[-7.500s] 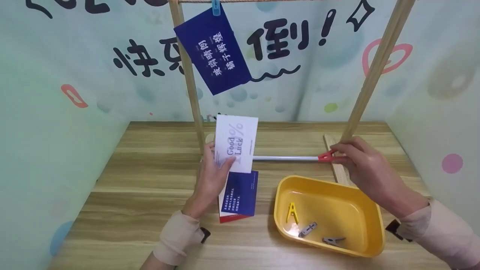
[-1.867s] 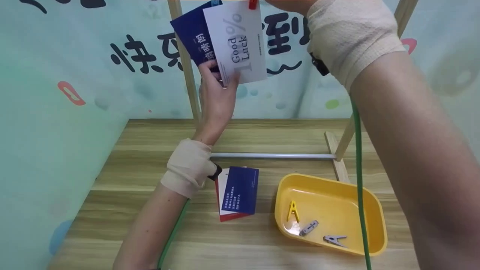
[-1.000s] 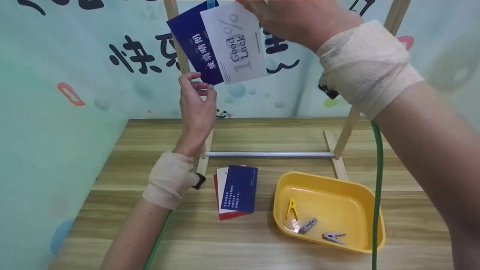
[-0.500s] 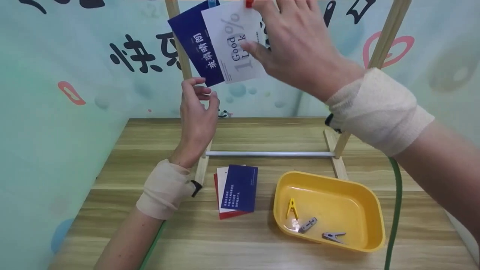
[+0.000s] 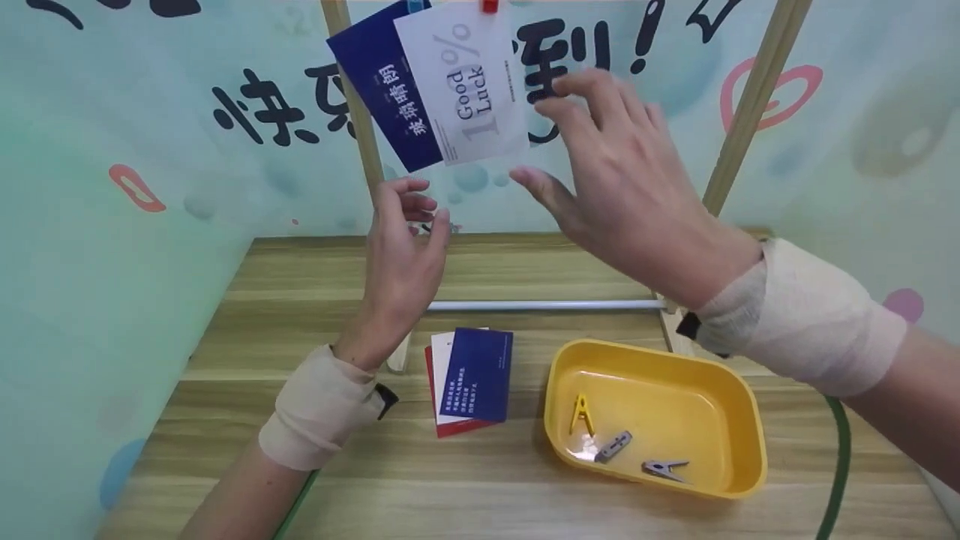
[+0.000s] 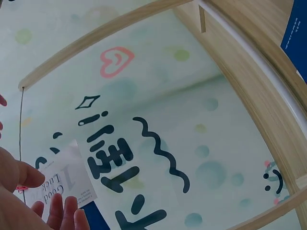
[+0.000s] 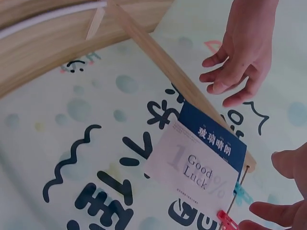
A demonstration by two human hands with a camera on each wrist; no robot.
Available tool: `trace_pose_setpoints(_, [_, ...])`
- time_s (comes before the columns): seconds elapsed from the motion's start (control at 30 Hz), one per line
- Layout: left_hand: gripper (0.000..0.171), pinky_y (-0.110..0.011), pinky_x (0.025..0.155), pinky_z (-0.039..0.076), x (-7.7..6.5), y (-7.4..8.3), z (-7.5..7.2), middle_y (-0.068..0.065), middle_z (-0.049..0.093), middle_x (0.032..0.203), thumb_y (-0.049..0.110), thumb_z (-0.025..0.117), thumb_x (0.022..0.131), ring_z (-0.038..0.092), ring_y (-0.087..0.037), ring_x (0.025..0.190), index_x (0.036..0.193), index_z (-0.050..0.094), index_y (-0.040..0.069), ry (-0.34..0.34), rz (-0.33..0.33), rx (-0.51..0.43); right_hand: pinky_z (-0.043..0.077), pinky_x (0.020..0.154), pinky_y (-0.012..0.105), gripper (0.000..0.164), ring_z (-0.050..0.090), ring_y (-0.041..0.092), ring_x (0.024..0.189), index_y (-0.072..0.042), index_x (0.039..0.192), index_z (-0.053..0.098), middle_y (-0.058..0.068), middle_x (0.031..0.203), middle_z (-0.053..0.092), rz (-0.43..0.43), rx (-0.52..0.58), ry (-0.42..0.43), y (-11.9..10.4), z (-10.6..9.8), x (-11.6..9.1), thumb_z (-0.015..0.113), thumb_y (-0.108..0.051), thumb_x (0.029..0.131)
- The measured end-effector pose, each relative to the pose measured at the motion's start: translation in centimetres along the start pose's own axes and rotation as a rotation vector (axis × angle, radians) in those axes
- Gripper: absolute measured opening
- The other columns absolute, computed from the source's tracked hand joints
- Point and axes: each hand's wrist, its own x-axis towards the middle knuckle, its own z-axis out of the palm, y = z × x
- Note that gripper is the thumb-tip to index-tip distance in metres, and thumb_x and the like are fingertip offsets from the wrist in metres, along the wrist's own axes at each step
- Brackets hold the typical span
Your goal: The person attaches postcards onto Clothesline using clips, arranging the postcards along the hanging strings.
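Observation:
A white "Good Luck" card (image 5: 466,90) hangs from the string by a red clothespin (image 5: 489,6), overlapping a dark blue card (image 5: 390,90) held by a blue clothespin (image 7: 243,192). My right hand (image 5: 622,165) is just right of the white card, fingers spread and loosely bent, nothing in them. Below the blue card my left hand (image 5: 405,255) hovers with relaxed fingers, also holding nothing. In the right wrist view both cards dangle from the string (image 7: 244,177) near the end of a wooden post.
A yellow tray (image 5: 654,356) at front right holds a yellow clothespin (image 5: 582,415) and two grey clothespins (image 5: 615,446). A fanned stack of cards (image 5: 480,375) lies left of it. The wooden frame's posts (image 5: 757,112) rise behind, joined low by a pale rod (image 5: 547,305).
The white card went from my left hand to the string, pinned with the red clothespin. My right hand has let go of the clothespin and drawn down and right; my left hand has lowered slightly.

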Motion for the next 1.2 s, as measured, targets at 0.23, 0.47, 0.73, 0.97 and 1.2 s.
trace_pose_setpoints(0.23, [0.032,-0.034,0.096,0.049,-1.3,-0.1,-0.3,-0.014,0.060,0.112,0.014,0.060,0.099,0.060,-0.025,0.107,0.127,0.048,0.003,-0.041,0.052,0.039,0.040,0.110,0.051,0.056,0.044,0.036,0.137,0.000,0.135,0.056,0.018,0.145,0.049,-0.030,0.010,-0.055,-0.4,-0.3,-3.3,0.064,-0.039,0.097])
trace_pose_setpoints(0.47, [0.032,-0.036,0.100,0.047,-2.8,-0.8,-0.6,-0.014,0.058,0.117,0.016,0.059,0.099,0.057,-0.028,0.112,0.127,0.048,0.002,-0.110,0.063,0.119,0.039,0.112,0.056,0.057,0.039,0.037,0.143,-0.001,0.135,0.056,0.018,0.146,0.050,-0.036,-0.004,-0.126,-0.7,-0.5,-6.2,0.070,-0.038,0.093])
trace_pose_setpoints(0.73, [0.038,-0.040,0.104,0.047,-4.6,-2.2,-0.8,-0.013,0.054,0.124,0.019,0.065,0.097,0.053,-0.027,0.119,0.129,0.049,0.003,-0.196,0.105,0.312,0.043,0.107,0.054,0.056,0.042,0.037,0.141,-0.002,0.133,0.056,0.018,0.143,0.053,-0.111,-0.003,-0.161,-1.4,-0.2,-9.4,0.071,-0.038,0.093])
trace_pose_setpoints(0.97, [0.041,-0.042,0.107,0.046,-6.3,-3.1,-0.7,-0.012,0.055,0.125,0.024,0.067,0.097,0.053,-0.027,0.119,0.129,0.051,0.004,-0.278,0.158,0.404,0.048,0.101,0.054,0.053,0.051,0.038,0.131,-0.001,0.128,0.059,0.019,0.133,0.058,-0.165,0.007,-0.152,-1.4,0.3,-11.9,0.075,-0.035,0.090])
trace_pose_setpoints(1.2, [0.042,-0.043,0.100,0.048,-7.4,-3.7,-0.6,-0.012,0.055,0.122,0.026,0.068,0.096,0.053,-0.027,0.112,0.128,0.053,0.004,-0.311,0.220,0.439,0.051,0.093,0.050,0.051,0.057,0.035,0.121,-0.002,0.127,0.057,0.016,0.130,0.059,-0.186,0.027,-0.136,-1.2,1.1,-14.0,0.067,-0.040,0.095])
